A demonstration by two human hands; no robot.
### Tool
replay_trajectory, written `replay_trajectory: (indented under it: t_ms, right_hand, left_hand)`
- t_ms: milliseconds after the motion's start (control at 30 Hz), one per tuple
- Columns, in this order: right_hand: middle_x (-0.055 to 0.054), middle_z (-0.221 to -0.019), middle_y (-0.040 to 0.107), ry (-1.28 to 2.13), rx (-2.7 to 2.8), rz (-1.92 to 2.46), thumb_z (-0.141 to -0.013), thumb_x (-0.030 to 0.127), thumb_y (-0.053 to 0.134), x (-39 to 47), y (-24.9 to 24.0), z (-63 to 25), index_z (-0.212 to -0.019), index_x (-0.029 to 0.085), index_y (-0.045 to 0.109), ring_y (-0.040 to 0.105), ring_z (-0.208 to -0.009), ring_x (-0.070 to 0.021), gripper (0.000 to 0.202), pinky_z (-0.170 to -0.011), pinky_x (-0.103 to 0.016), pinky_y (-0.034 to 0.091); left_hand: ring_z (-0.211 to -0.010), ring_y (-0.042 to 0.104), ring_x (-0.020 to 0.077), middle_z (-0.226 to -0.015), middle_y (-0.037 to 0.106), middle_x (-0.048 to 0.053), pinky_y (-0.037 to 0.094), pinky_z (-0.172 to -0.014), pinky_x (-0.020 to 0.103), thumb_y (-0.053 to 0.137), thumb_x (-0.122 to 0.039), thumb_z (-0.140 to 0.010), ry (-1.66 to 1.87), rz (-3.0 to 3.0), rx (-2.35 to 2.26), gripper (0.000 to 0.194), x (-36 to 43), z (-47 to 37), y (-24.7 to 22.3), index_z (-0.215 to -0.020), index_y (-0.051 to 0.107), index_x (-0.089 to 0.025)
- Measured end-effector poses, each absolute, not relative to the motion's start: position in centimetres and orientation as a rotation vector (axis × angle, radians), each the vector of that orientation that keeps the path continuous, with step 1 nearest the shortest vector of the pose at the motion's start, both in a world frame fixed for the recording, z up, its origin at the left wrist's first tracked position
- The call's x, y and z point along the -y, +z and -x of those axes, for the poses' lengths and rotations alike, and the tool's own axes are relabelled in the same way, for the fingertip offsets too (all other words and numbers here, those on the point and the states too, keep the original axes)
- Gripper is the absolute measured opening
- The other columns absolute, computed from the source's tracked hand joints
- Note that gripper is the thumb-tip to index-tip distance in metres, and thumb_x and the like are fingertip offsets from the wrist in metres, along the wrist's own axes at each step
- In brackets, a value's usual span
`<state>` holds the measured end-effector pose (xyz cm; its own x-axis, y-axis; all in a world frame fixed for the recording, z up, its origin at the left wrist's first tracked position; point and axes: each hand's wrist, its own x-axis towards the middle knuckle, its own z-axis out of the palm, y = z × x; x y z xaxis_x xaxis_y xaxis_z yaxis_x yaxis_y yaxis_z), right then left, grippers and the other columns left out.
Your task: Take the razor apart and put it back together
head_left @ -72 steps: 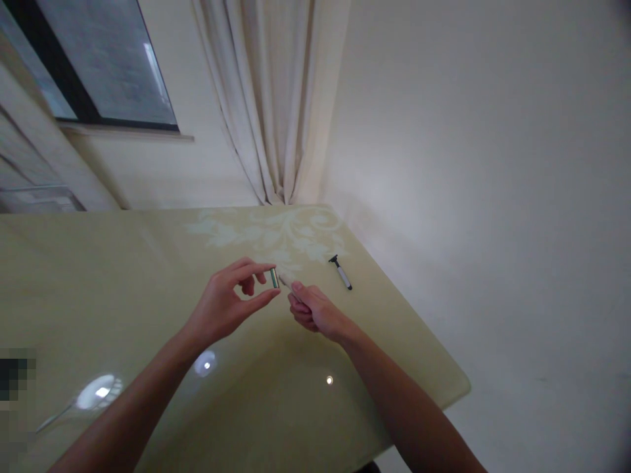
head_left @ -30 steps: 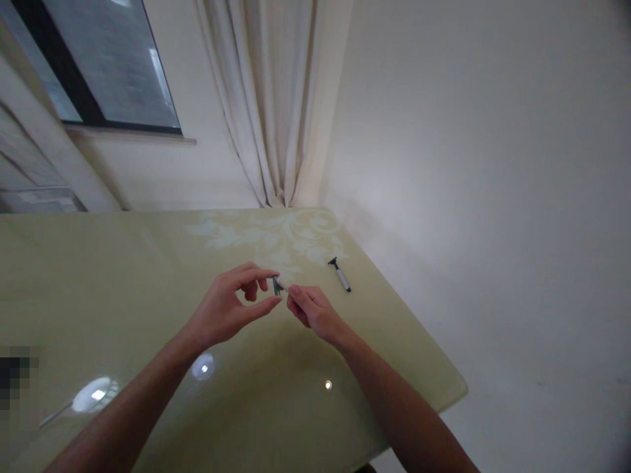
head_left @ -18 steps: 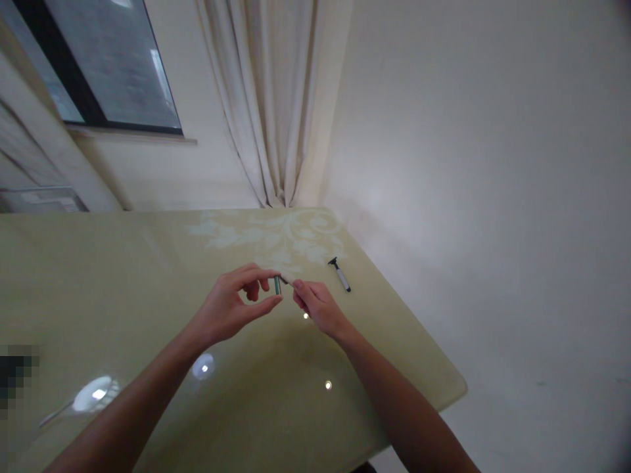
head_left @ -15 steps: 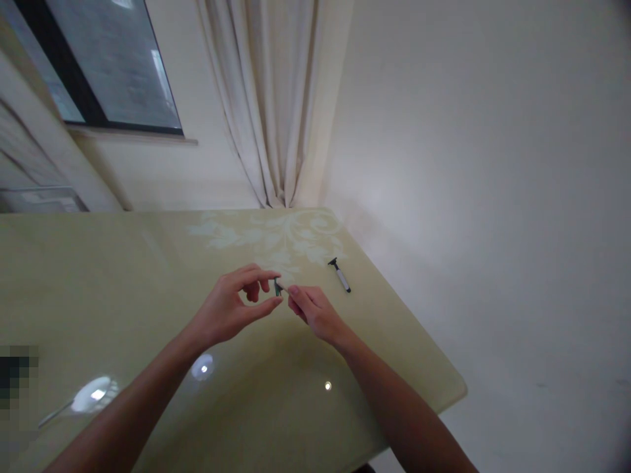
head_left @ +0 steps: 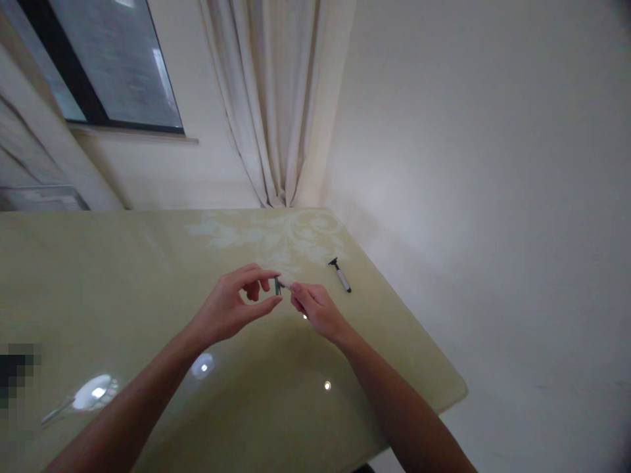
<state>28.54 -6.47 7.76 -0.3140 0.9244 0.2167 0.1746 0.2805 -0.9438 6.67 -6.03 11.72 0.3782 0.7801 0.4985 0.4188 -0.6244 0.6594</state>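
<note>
Razor cartridge (head_left: 277, 287), probably, is sitting just lower-left of frame centre, end-pinched by left hand (head_left: 224, 309), thumb and finger parted its length, right hand (head_left: 319, 311) clasping pale handle (head_left: 286, 282), both best held square.

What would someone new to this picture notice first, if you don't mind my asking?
Probably the two hands near the middle: the left hand pinches a small greenish piece between its fingers, and the right hand holds a pale handle up to it. Next, the dark-headed razor stands out, lying alone on the table beyond the right hand, with a tall curtain behind the far edge.
</note>
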Motion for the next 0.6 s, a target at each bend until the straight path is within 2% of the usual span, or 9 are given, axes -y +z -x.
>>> replay_trajectory:
  t_ms: [167,600]
  right_hand:
    - [0.003,-0.061,0.041,1.003,1.719,1.051,-0.104,0.066,0.041,6.56,7.71,-28.5,-0.064,0.02,0.045,0.038,-0.059,-0.0125,0.061,-0.06,-0.028,0.03]
    - [0.002,-0.059,0.044,1.107,1.762,1.021,-0.103,0.067,0.042,6.54,7.88,-28.66,-0.063,0.02,0.05,0.04,-0.058,-0.0125,0.063,-0.059,-0.028,0.031]
  left_hand:
    - [-0.062,0.053,0.009,-0.079,0.064,-0.003,0.048,-0.058,0.021,0.078,-0.034,-0.086,1.139,-2.198,-1.025,0.034,5.91,-6.54,11.43,-0.119,0.076,-0.024]
    - [-0.063,0.053,0.0087,-0.079,0.063,-0.003,0.048,-0.059,0.021,0.079,-0.033,-0.086,1.187,-2.158,-1.027,0.032,5.88,-6.18,11.55,-0.117,0.076,-0.025]
